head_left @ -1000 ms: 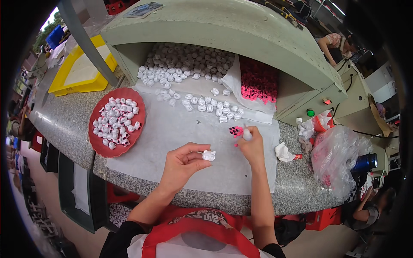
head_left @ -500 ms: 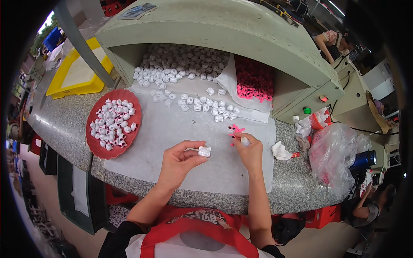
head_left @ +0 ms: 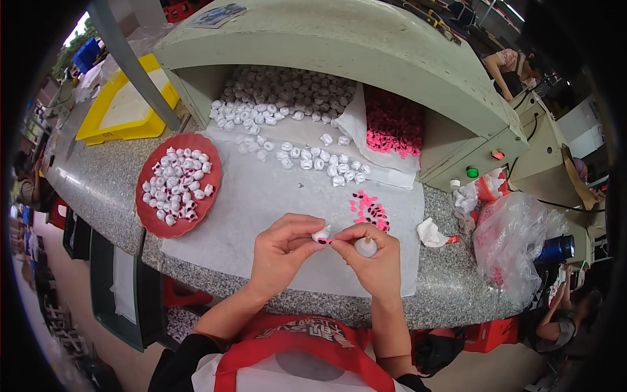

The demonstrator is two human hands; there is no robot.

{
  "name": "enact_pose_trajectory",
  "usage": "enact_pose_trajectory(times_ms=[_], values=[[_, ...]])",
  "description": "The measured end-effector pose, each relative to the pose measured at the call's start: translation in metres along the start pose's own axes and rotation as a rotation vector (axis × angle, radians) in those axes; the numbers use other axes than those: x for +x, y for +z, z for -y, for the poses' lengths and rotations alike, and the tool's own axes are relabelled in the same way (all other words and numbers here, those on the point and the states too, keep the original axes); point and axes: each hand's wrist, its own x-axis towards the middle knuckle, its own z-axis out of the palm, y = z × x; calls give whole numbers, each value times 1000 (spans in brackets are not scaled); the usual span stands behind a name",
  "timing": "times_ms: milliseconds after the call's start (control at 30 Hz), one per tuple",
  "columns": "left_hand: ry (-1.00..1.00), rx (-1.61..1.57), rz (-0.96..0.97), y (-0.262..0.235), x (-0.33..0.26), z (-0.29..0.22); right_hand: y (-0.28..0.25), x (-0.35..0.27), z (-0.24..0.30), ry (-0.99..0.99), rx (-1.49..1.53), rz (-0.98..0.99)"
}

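My left hand (head_left: pixel 275 253) pinches a small white molded piece (head_left: pixel 321 233) between thumb and fingertips, above the paper sheet. Thumb and forefinger of my right hand (head_left: pixel 379 264) press a tiny pink-and-black part (head_left: pixel 324 241) against its lower edge. A small white bottle (head_left: pixel 366 247) is also tucked in the right hand, with its round end showing. Just beyond that hand lies a loose cluster of pink and black parts (head_left: pixel 371 210). Farther away, several white pieces (head_left: pixel 336 164) are scattered on the white paper sheet (head_left: pixel 261 189).
A red scalloped plate (head_left: pixel 171 230) of white-and-pink pieces stands at the left. Under the green-grey metal hood (head_left: pixel 339 49) are heaps of white pieces (head_left: pixel 281 91) and pink parts (head_left: pixel 395 124). Crumpled tissue (head_left: pixel 430 232) and a clear plastic bag (head_left: pixel 509 232) lie right.
My right hand has moved from the pink parts toward me and left, bringing one to the white piece. Both hands now meet. The view has shifted slightly.
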Motion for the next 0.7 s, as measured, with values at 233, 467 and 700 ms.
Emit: enact_pose_trajectory(times_ms=[233, 467, 700], values=[[-69, -89, 52, -4, -1, -6, 10, -8, -3, -31, 45, -96], [-14, -133, 57, 1, -1, -7, 9, -10, -1, -156, -28, -81], [4, -93, 78, 1, -3, -4, 6, -10, -4, -220, -59, -79]])
